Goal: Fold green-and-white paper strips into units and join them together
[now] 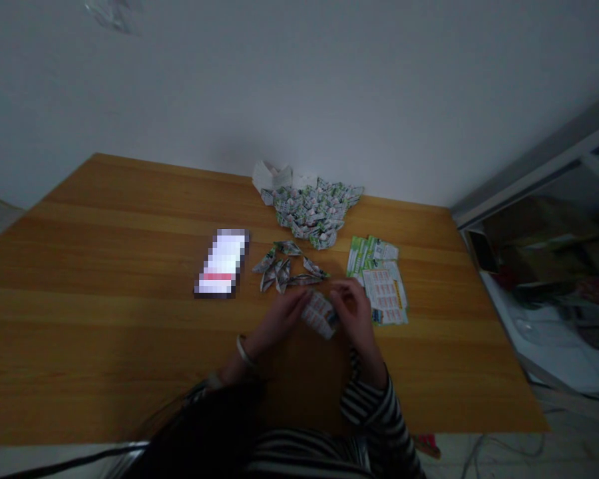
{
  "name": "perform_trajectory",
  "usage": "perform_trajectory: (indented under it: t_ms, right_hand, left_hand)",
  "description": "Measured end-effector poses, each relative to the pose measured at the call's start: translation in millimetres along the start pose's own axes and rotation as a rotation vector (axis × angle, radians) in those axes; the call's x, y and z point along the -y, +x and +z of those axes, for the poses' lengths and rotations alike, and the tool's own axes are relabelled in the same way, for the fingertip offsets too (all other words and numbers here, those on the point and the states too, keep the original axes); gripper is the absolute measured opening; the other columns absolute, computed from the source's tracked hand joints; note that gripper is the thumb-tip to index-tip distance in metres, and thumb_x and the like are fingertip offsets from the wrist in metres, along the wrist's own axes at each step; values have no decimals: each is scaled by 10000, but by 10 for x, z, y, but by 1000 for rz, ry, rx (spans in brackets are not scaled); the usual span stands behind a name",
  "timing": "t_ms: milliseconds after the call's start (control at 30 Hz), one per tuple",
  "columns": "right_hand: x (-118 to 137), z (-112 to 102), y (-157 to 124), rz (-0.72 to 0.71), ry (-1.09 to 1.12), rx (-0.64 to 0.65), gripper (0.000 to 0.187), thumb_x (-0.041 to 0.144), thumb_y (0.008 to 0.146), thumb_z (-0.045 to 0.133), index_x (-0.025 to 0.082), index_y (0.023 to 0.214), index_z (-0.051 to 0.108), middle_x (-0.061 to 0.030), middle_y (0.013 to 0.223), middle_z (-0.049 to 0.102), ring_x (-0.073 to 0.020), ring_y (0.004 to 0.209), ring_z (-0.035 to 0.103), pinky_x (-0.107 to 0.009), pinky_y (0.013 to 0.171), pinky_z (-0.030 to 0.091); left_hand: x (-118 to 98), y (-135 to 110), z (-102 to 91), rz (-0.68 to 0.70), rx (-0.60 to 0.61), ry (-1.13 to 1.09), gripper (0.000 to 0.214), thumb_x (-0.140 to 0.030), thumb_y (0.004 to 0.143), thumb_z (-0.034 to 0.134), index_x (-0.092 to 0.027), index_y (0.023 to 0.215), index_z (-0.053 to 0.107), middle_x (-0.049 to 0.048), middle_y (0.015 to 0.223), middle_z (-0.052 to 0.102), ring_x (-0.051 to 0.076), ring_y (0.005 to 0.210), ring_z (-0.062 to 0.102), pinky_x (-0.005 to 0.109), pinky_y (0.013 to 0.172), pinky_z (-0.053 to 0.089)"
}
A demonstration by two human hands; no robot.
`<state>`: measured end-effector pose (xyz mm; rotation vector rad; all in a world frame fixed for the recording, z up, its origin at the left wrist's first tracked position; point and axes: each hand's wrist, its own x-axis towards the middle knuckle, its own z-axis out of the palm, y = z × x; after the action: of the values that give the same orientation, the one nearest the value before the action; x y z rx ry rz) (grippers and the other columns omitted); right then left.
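Both my left hand (279, 316) and my right hand (352, 309) pinch a folded printed paper (319, 314) between them, above the wooden tabletop (130, 346). Just beyond my fingers lie several small folded paper boats (282, 266). To the right of my right hand is a stack of flat printed green-and-white leaflets (382, 283). A large heap of similar folded paper shapes (312, 213) sits farther away, with white folded paper (272, 176) at its far end. A bangle (242, 350) circles my left wrist.
A smartphone (222, 263) with a blurred screen lies left of the boats. The table's far edge meets a white wall (299, 80). Beyond the right edge are a glass-fronted cabinet (544, 266) and assorted clutter. My striped sleeve (374, 406) enters from below.
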<state>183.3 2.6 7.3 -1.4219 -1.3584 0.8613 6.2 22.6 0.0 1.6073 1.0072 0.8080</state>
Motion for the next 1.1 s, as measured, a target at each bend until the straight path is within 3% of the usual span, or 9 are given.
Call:
perform_trajectory:
  t_ms: [67,167,267,433,567,733,833,1000,1100]
  right_hand:
    - [40,-150,48,-23,-152,342,187,359,871,585,207,776,639,3,709,609,-145,638,534,-251,580,385]
    - [75,-230,86,-42,-255,492,275,332,885,566,192,648,575,34,573,530,-118,531,455,-240,502,290]
    - [37,-153,79,-38,-245,365,328,320,881,557,186,586,503,50,525,451,-103,497,403,-236,478,255]
    - [-76,38,5,28,-116,173,336,360,869,546,192,587,475,67,499,376,-95,463,346,-223,445,244]
    - [-105,115,-34,55,-36,84,344,373,853,558,191,577,463,70,500,373,-90,464,340,-217,440,250]
    - [-137,119,-33,91,-11,-69,342,401,851,557,192,594,468,62,521,408,-98,487,372,-218,461,291]
    - [-139,120,-34,92,-18,-94,351,399,854,552,197,587,444,62,525,398,-101,495,367,-219,464,290]
    - [-127,144,-49,86,-19,-204,346,399,866,539,203,604,428,58,539,400,-108,516,376,-220,478,300]
    - [-137,162,-56,94,9,-237,355,412,860,552,204,601,427,61,538,390,-106,512,368,-222,481,302]
  left_hand:
    - [14,-13,-4,11,116,38,261,-331,945,432,-178,797,583,-1,717,589,139,675,530,246,649,429]
    - [27,-1,38,-7,95,-12,206,-338,921,476,-183,849,592,-2,729,596,143,683,540,250,653,442]
    - [26,52,65,-94,-68,-228,222,-373,877,550,-183,989,578,5,806,637,152,730,589,256,666,472]
    - [20,114,22,-298,-184,-388,294,-427,743,689,-135,731,655,19,678,658,146,617,596,249,592,466]
    - [18,108,45,-270,-315,-432,287,-417,732,701,-136,786,681,27,707,688,152,631,618,248,590,481]
    - [23,97,85,-265,-172,-348,343,-469,808,612,-136,773,687,34,694,685,159,629,612,253,571,485]
    - [39,90,115,-262,-203,-210,369,-473,833,580,-138,708,675,26,642,661,151,589,586,244,541,468]
    - [68,85,198,-196,-173,-328,322,-455,818,609,-145,878,671,60,817,712,193,743,659,300,667,540]
    - [68,84,216,-214,-129,-363,314,-454,785,649,-142,824,661,71,815,721,209,758,674,323,697,549]
